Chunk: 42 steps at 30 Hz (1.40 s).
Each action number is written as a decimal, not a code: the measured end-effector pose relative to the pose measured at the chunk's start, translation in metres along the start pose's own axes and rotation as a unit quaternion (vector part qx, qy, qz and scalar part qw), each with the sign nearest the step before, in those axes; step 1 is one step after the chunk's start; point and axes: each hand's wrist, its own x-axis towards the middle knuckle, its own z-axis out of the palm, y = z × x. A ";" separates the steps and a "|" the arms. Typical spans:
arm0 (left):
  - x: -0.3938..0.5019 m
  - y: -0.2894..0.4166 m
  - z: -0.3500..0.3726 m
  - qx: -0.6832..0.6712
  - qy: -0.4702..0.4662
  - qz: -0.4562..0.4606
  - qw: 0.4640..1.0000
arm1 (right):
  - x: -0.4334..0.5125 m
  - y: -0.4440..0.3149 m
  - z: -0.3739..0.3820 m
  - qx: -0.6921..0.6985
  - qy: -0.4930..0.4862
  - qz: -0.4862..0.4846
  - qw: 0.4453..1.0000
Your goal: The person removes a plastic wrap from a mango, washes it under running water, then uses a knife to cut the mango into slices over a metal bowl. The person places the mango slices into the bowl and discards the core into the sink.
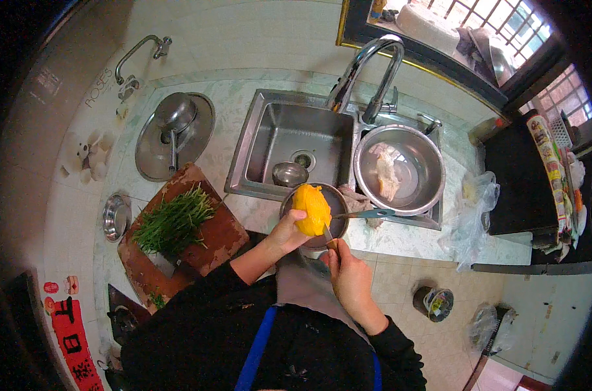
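My left hand (287, 233) grips a peeled yellow mango-like fruit (311, 207) from its left side. In my right hand (347, 276) is a small knife (330, 239) with a brown handle, its blade against the lower right of the fruit. Beneath both lies a round metal bowl (341, 228) at the counter's front edge, partly hidden by the fruit and hands. A blue-green handled utensil (369, 214), perhaps a peeler, rests across the bowl's right rim, its far end partly hidden.
A metal sink (262, 146) holds a small bowl (290, 174). Right of it, a steel basin (440, 171) contains pale meat in water under the faucet (364, 63). Left, green chives lie on a wooden cutting board (227, 234) with a partly covered cleaver. A plastic bag (472, 210) lies right.
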 end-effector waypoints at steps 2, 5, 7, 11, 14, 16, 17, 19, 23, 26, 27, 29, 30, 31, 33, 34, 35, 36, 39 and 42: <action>0.000 0.002 0.000 -0.014 0.003 0.000 1.000 | -0.004 0.001 0.005 -0.001 0.000 0.006 1.000; 0.001 0.002 -0.002 -0.035 0.000 0.007 0.999 | -0.008 0.001 0.012 -0.005 0.007 0.001 1.000; 0.001 0.001 -0.003 -0.050 -0.001 0.010 0.999 | -0.011 0.001 0.015 -0.015 0.013 0.000 1.000; 0.002 0.006 -0.008 -0.061 -0.008 0.009 0.998 | -0.017 0.001 0.009 -0.008 0.017 -0.018 1.000; 0.002 0.013 -0.010 -0.054 -0.022 0.000 0.998 | -0.020 0.005 -0.011 0.025 0.004 -0.021 0.999; 0.001 0.016 -0.011 -0.057 -0.025 -0.011 0.998 | -0.019 0.009 -0.025 0.074 0.005 -0.006 0.997; 0.000 0.016 -0.010 -0.061 -0.025 -0.019 0.998 | -0.017 0.010 -0.030 0.089 0.025 0.003 0.996; 0.000 0.015 -0.007 -0.069 -0.033 -0.031 0.997 | -0.009 0.010 -0.036 0.122 0.063 0.024 0.990; -0.001 0.011 0.001 -0.061 -0.053 -0.028 0.996 | 0.008 0.007 -0.028 0.060 0.025 0.061 0.996; 0.000 0.010 0.006 -0.043 -0.068 -0.024 0.996 | 0.015 0.007 -0.018 0.059 0.038 0.035 0.997; 0.000 0.010 0.007 -0.043 -0.077 -0.026 0.996 | 0.017 0.007 -0.016 0.063 0.047 0.021 0.997; 0.000 0.008 0.007 -0.033 -0.074 -0.023 0.996 | 0.019 0.007 -0.014 0.055 0.042 0.017 0.997; -0.001 0.007 0.007 -0.030 -0.074 -0.024 0.996 | 0.019 0.007 -0.013 0.050 0.040 0.016 0.998; -0.001 0.005 0.007 -0.030 -0.072 -0.022 0.997 | 0.020 0.007 -0.013 0.039 0.022 0.026 0.999; -0.001 0.003 0.005 -0.029 -0.065 -0.025 0.997 | 0.020 0.006 -0.012 0.015 -0.007 0.044 0.999; 0.000 0.001 0.004 -0.028 -0.064 -0.022 0.997 | 0.020 0.006 -0.011 0.021 -0.021 0.051 0.998; 0.000 0.000 0.002 -0.028 -0.061 -0.021 0.998 | 0.019 0.005 -0.010 0.025 -0.028 0.056 0.998; 0.001 0.000 0.001 -0.031 -0.058 -0.021 0.998 | 0.019 0.005 -0.009 0.033 -0.036 0.056 0.997; 0.002 -0.002 -0.003 -0.032 -0.053 -0.016 0.998 | 0.017 0.007 -0.004 0.018 -0.044 0.061 0.997; 0.002 -0.003 -0.006 -0.044 -0.034 -0.030 0.998 | 0.012 0.011 0.001 0.064 -0.030 0.036 0.997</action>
